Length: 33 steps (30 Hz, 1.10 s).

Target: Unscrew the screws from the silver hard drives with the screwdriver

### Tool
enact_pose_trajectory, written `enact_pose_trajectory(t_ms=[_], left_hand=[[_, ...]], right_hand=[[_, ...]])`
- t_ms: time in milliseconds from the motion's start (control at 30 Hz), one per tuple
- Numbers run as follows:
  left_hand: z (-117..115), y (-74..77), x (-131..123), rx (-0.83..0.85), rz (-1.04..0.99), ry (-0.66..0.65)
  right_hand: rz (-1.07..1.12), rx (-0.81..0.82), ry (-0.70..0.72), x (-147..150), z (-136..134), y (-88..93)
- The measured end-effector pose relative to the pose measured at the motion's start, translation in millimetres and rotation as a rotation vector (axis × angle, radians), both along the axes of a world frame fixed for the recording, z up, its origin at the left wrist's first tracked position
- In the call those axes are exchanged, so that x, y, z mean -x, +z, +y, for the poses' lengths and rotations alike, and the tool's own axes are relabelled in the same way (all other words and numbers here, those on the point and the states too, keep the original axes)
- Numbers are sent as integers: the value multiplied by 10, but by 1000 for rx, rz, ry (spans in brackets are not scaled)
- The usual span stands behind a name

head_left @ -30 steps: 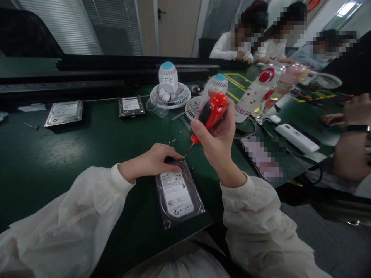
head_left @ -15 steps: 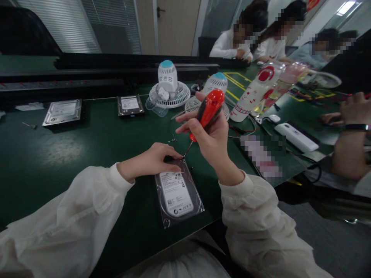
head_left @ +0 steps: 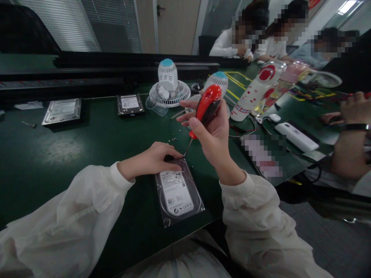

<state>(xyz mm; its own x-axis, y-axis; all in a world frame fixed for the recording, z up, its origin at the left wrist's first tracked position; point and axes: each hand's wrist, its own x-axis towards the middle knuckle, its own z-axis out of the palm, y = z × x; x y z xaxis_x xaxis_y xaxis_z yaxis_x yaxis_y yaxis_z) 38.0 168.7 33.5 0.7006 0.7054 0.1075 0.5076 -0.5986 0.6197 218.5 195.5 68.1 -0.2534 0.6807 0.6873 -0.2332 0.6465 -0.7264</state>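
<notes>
Green tabletop [head_left: 98, 148] bore small loose bits [head_left: 174, 139], apparently screws already out, and, before you, the hard drive [head_left: 176, 195], cover [head_left: 189, 183] not yet off, held at its far end by your left hand [head_left: 160, 156] while your right hand [head_left: 216, 141] gripped the screwdriver [head_left: 209, 101].

On the head camera I see left hand [head_left: 156, 158] resting on hard drive [head_left: 177, 195]; right hand [head_left: 214, 141] holds screwdriver [head_left: 209, 102], tip at drive's far corner.

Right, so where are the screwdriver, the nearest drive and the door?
Screwdriver [head_left: 208, 105]: head view, on its red and black handle.
Nearest drive [head_left: 179, 196]: head view, on its white label.
Door [head_left: 179, 27]: head view, on its pale panel.
</notes>
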Motion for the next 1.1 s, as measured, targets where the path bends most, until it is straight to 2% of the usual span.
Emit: enact_pose_trajectory(t_ms=[133, 367, 567, 800, 967, 1100], left_hand=[[-2, -8, -2, -4, 0, 4], [-2, -18, 4, -11, -21, -4], [-8, -4, -1, -3, -7, 5], [-5, -8, 9, 13, -6, -2], [3, -5, 9, 22, 2, -7], [9, -20, 13, -7, -2, -9]], right_hand=[[3, 33, 70, -29, 20, -4], [-31, -12, -99, -7, 3, 16], [-26, -7, -8, -31, 37, -16], [-2, -74, -181, -24, 64, -28], [30, 0, -6, -22, 25, 2], [5, 28, -10, -50, 32, 10]])
